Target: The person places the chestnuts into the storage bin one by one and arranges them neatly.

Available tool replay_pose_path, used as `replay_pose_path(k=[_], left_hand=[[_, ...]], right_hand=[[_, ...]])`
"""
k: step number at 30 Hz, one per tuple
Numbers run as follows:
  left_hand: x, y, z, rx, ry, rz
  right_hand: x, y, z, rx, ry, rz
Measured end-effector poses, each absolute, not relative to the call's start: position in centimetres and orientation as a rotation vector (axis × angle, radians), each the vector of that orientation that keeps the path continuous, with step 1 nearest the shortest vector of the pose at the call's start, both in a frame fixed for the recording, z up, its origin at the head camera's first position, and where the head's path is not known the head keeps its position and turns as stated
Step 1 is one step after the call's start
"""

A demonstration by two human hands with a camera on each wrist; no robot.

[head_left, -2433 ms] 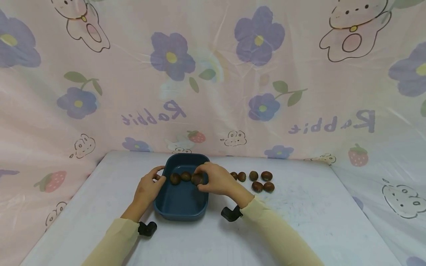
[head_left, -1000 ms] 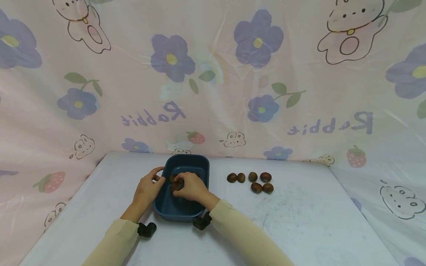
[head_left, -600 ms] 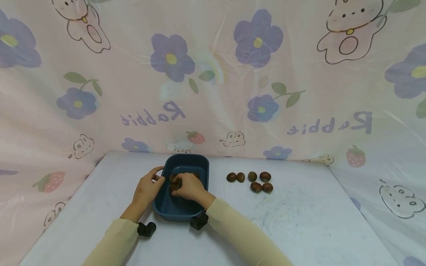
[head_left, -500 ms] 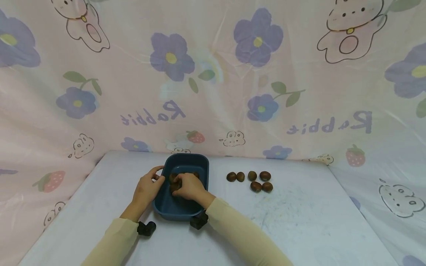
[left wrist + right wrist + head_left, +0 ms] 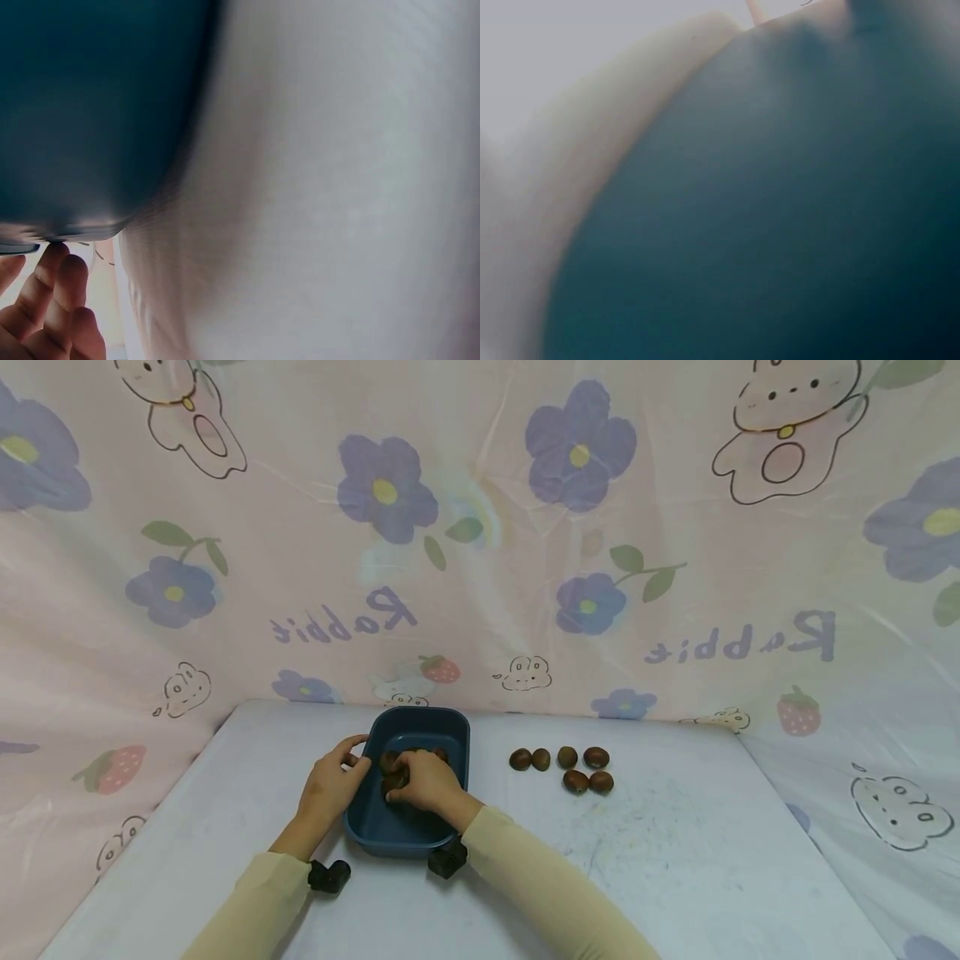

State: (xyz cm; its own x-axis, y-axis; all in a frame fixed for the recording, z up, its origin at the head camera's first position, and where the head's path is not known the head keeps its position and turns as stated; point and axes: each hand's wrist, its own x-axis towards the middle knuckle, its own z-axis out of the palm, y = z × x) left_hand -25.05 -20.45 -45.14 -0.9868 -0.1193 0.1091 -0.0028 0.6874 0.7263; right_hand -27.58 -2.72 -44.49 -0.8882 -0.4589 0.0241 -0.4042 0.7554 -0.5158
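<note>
So, here is the right hand (image 5: 429, 781), down inside the dark blue dish (image 5: 405, 828), thumb and fingers clamped on a chestnut (image 5: 392, 785) near the dish's left wall. Right behind that one sits a second chestnut (image 5: 388, 761), and more brown shells peep out past the knuckles, partly hidden, so no full count from here. Over on the other side, the left hand (image 5: 333, 781) rests against the dish's left rim, thumb and fingers apart; the left wrist view has its fingertips touching the outer wall. Right wrist view? A blur of blue dish, the grip out of sight there.

Now to the white desk (image 5: 675, 843): six chestnuts (image 5: 575, 782) lie to the right of the dish, well apart from it, four along the back and two just in front at the right end. Cream sleeves (image 5: 555, 885) on both arms, a black wrist camera (image 5: 328, 877) at each cuff. And behind it all hangs a pink curtain (image 5: 480, 568), printed with purple flowers, strawberries and rabbits.
</note>
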Motion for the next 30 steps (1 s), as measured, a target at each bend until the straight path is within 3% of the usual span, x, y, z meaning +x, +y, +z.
replay_pose_path(k=[30], left_hand=[[-25.12, -20.55, -45.48, 0.1, -2.75, -1.179]], right_hand=[[-27.2, -2.35, -44.19, -0.72, 2.894, -0.844]])
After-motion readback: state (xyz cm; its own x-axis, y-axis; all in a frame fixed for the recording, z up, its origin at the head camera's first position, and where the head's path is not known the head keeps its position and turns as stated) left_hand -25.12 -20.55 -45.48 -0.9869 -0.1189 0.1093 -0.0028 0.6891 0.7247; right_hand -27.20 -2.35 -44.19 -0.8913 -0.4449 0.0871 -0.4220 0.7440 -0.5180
